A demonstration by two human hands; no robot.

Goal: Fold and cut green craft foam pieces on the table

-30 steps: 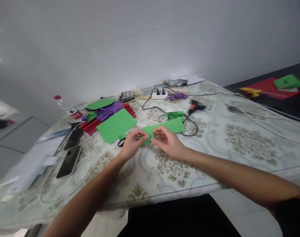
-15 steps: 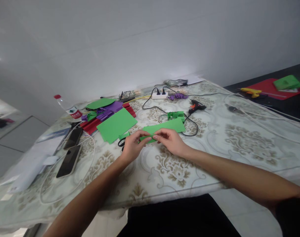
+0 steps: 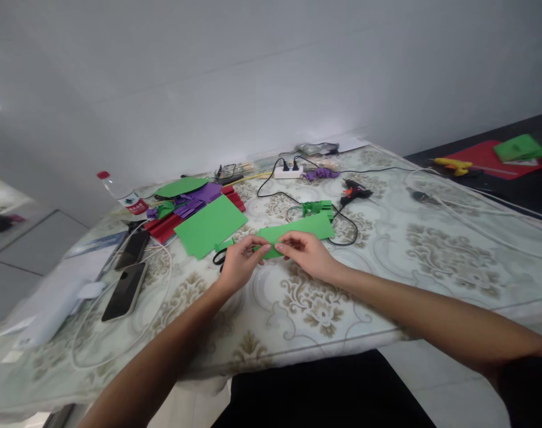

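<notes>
Left hand and right hand both look pinched on the green piece, right of the scissors. I'd keep both grips close, pressing light and even so it doesn't slip or tear.

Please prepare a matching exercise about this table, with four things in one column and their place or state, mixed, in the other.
Column one
1. Bottle
2. Right hand
3. Power strip
4. Yellow glue gun

Column two
A. Has two black plugs in it
B. Is at the far right, by a red sheet
C. Has a red cap
D. Pinches at green paper

Right pairs: 1-C, 2-D, 3-A, 4-B
</notes>
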